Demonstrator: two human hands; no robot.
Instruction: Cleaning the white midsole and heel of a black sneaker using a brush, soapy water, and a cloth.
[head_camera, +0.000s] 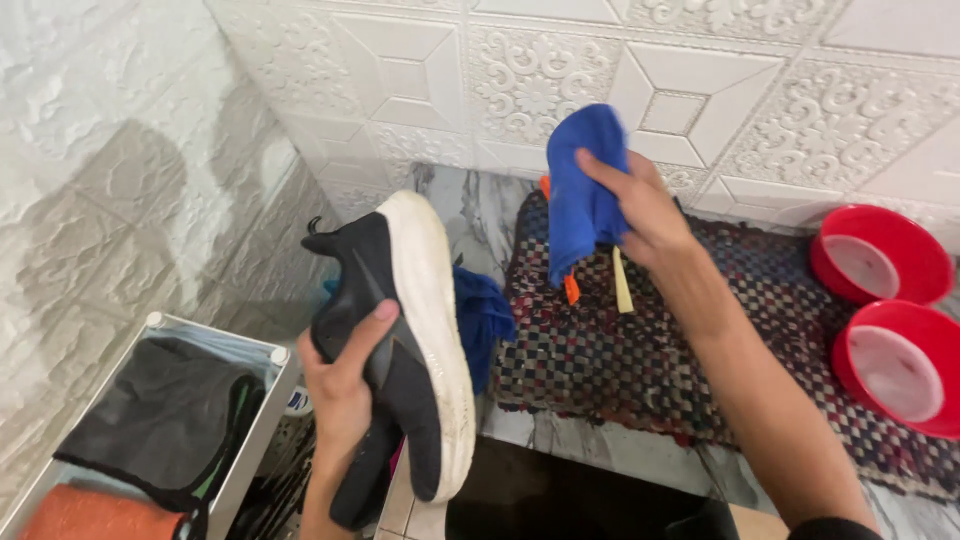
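Just now the left hand grips a black sneaker by its side, thumb pressed across the upper and the other fingers wrapped behind, so the white sole faces right and the shoe hangs tilted in the air above the floor. Up higher, the right hand is closed around a blue cloth, which bunches out of the top of the fist and drapes down in front of the embossed white wall; an orange-and-cream handle pokes out below the fingers. Behind the sneaker lies a second blue cloth, at the edge of a checkered woven mat. Two red bowls sit on the mat's far right, and a metal rack with dark fabric stands lower left
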